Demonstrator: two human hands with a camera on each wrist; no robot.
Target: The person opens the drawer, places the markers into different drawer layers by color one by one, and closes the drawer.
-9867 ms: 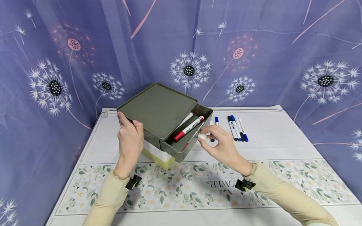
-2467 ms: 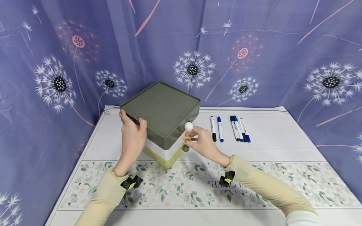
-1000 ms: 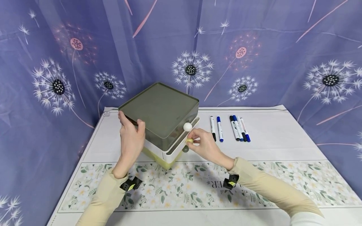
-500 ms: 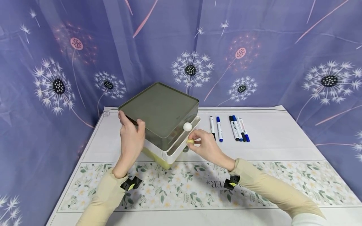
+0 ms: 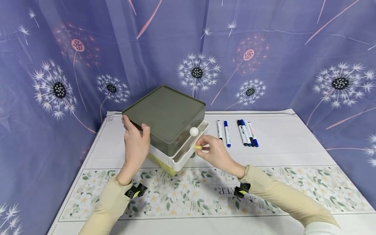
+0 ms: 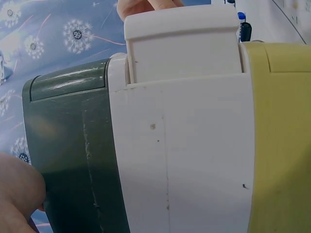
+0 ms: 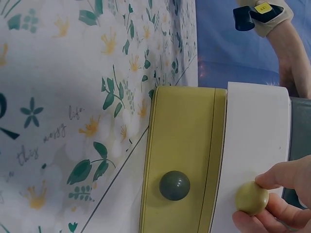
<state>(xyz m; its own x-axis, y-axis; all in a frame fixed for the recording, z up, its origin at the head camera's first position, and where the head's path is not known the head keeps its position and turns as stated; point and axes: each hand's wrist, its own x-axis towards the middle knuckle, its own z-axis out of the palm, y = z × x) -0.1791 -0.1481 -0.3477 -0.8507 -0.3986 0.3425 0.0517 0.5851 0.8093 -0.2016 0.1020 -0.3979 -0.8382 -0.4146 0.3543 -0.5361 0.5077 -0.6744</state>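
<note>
While the left hand [image 5: 135, 147] rests against the left side of the box of drawers [image 5: 165, 114], the right hand [image 5: 217, 151] is at the front of it. The left thumb and pointing finger are spread apart by the box's top edge, but I can't tell how the other fingers lie. The right thumb and fingers pinch a round yellow knob [image 7: 251, 198]. That knob is on the white drawer [image 5: 188, 151], which sticks out a bit from the middle of the box. Above it, the box's dark green top part has a white knob [image 5: 194, 131]. At the bottom of the box is a yellow drawer [image 7: 187, 126] with a green knob [image 7: 174, 185]. Two pens [image 5: 227, 133] lie to the right of the box, and four more pens [image 5: 247, 133] lie farther right. A purple curtain [image 5: 158, 58] with dandelions hangs behind the box, and a flowery cloth [image 5: 111, 163] is under it.
</note>
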